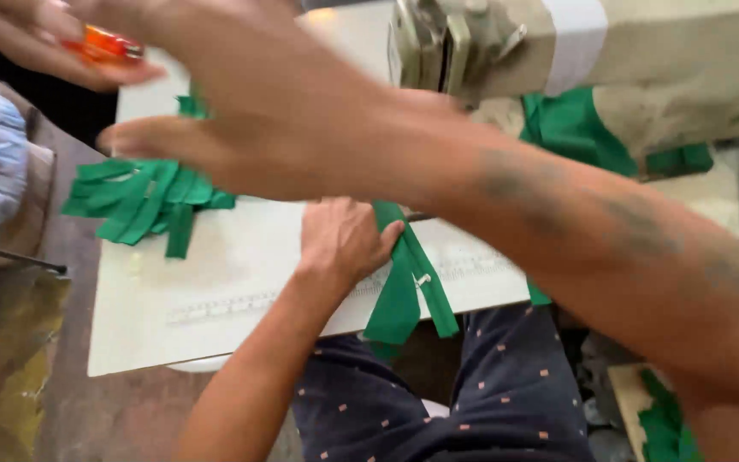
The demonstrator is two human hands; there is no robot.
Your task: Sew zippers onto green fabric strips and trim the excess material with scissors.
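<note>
My left hand (pixel 345 239) pins a green strip (pixel 404 287) on the table (pixel 215 299). Right hand (pixel 241 128) reaches far left, spread wide, near an orange lighter (pixel 104 43) someone's holding

The strip (pixel 405 291) is a long, thin piece of bright green cloth. It is folded over, so two flat bands run side by side. It lies on the pale table and hangs over the near edge, with its lower ends dangling past the edge. The top part is tucked under a thumb. A small white bit sits on the right band.

The pile (pixel 138 201) is a loose heap of the same green cloth strips. They lie flat on the far left part of the table, crossing over each other, with many ends pointing toward the near side. The pile is well apart from the strip.
</note>
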